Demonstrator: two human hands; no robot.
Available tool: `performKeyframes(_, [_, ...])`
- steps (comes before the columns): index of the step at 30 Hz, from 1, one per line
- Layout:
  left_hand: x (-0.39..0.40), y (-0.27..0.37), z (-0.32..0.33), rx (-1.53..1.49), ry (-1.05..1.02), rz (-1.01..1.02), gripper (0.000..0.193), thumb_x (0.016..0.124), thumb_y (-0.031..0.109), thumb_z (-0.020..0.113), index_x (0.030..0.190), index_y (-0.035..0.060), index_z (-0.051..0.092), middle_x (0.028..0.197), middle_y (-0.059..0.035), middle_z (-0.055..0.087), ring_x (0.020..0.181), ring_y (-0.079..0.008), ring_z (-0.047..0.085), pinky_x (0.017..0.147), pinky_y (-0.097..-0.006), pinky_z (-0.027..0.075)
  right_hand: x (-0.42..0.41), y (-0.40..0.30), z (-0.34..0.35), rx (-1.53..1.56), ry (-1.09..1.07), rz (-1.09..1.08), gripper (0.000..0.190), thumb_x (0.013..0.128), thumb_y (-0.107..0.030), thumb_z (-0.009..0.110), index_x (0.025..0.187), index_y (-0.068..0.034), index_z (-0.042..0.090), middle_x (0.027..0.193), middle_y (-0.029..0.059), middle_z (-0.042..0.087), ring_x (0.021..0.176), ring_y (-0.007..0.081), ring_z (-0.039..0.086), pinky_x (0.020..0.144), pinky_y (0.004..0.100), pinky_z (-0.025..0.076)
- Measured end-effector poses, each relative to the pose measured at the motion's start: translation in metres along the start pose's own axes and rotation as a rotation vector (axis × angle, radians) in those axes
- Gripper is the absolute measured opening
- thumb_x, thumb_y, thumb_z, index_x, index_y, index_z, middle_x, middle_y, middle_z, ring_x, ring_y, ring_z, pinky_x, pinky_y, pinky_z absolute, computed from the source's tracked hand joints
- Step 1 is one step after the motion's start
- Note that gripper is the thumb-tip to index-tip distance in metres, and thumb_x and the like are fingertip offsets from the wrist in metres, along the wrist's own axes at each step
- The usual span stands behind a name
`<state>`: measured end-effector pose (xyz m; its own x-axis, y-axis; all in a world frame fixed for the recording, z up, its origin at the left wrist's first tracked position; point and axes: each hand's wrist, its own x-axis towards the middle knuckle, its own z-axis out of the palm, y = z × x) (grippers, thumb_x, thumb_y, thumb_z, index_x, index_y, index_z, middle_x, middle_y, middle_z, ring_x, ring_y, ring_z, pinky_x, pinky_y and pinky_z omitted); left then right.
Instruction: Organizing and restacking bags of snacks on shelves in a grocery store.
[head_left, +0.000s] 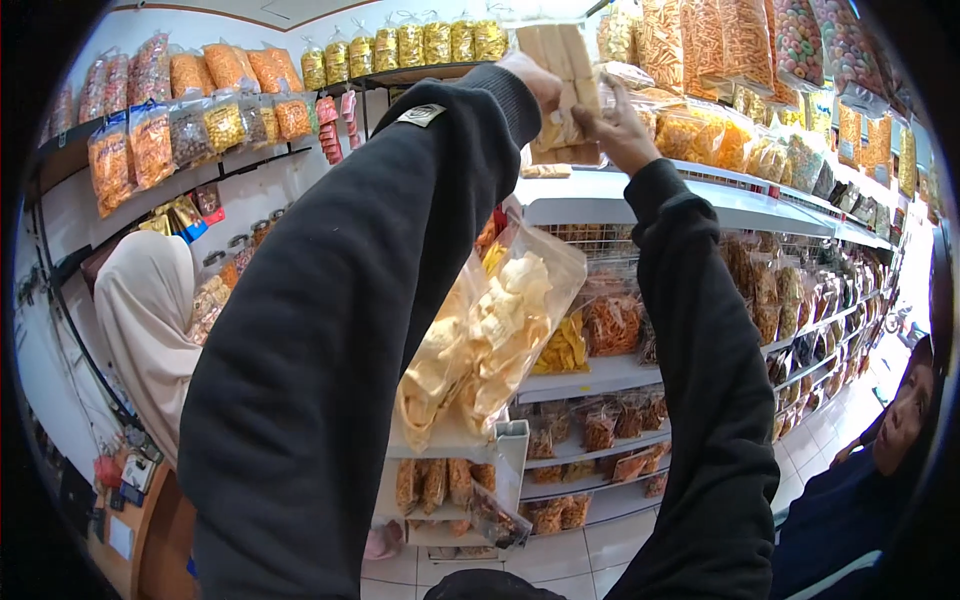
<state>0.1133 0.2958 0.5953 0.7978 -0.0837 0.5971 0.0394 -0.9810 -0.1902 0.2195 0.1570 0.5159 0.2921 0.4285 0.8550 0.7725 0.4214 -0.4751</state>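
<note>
Both arms reach up in dark sleeves to the top of a white shelf unit (585, 196). A clear pack of pale, bar-shaped snack pieces (574, 64) is between my hands. My left hand (534, 79) has its fingers curled against the pack's left side. My right hand (619, 127) grips the lower right edge, its thumb against the pack. Another pale pack (546, 171) lies on the shelf just under it. Below my forearms, large clear bags of pale crackers (502, 330) stand at the end of the shelving.
Bagged orange snacks (697, 135) fill the upper shelf at right, with more bags hanging above. A wall shelf (420, 73) at left carries yellow packs. One person in a light headscarf (146, 300) stands at left by a wooden counter (150, 517); another person (847, 487) is at the right edge.
</note>
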Motion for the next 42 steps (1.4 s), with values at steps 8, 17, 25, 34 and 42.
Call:
performKeyframes(8, [0.071, -0.033, 0.095, -0.416, -0.097, -0.425, 0.046, 0.065, 0.019, 0.075, 0.105, -0.0004, 0.064, 0.109, -0.018, 0.063, 0.101, -0.0272, 0.062, 0.084, -0.0328, 0.049, 0.041, 0.107, -0.03, -0.294, -0.057, 0.206, 0.073, 0.084, -0.019, 0.066, 0.129, 0.009, 0.017, 0.109, 0.0216, 0.057, 0.099, 0.0267, 0.059, 0.085, 0.0313, 0.047])
performKeyframes(17, [0.073, -0.029, 0.103, -0.157, -0.184, -0.474, 0.043, 0.068, 0.02, 0.074, 0.107, 0.0055, 0.065, 0.111, -0.0162, 0.062, 0.104, -0.0259, 0.06, 0.087, -0.0322, 0.048, 0.052, 0.117, -0.016, -0.452, -0.116, 0.467, 0.07, 0.082, -0.034, 0.067, 0.127, 0.001, 0.026, 0.106, 0.0161, 0.057, 0.094, 0.0228, 0.06, 0.066, 0.0431, 0.056])
performKeyframes(25, [0.054, -0.018, 0.087, 0.069, -0.371, -0.347, 0.038, 0.074, 0.022, 0.071, 0.108, 0.0064, 0.065, 0.11, -0.0167, 0.063, 0.101, -0.0271, 0.061, 0.089, -0.0327, 0.047, 0.045, 0.123, -0.011, -0.685, -0.26, 0.413, 0.08, 0.074, -0.043, 0.072, 0.128, 0.002, 0.034, 0.114, 0.019, 0.055, 0.096, 0.0277, 0.059, 0.079, 0.0331, 0.05])
performKeyframes(34, [0.115, -0.151, 0.158, 0.244, -0.463, 0.335, 0.048, 0.069, 0.019, 0.077, 0.114, 0.0064, 0.063, 0.118, -0.0129, 0.06, 0.113, -0.024, 0.052, 0.096, -0.0317, 0.036, 0.056, 0.063, 0.036, -0.638, -0.577, 0.464, 0.058, 0.073, -0.043, 0.072, 0.106, 0.003, 0.061, 0.093, 0.0118, 0.064, 0.079, 0.0187, 0.056, 0.067, 0.0312, 0.044])
performKeyframes(42, [0.134, -0.077, 0.16, 0.118, -0.618, -0.024, 0.058, 0.076, 0.035, 0.07, 0.122, 0.0031, 0.056, 0.13, -0.0172, 0.05, 0.12, -0.0253, 0.046, 0.1, -0.0333, 0.032, 0.027, 0.097, -0.019, -0.747, -0.503, 0.423, 0.099, 0.064, -0.049, 0.077, 0.14, -0.006, 0.03, 0.132, 0.0221, 0.044, 0.121, 0.0319, 0.043, 0.1, 0.0363, 0.033])
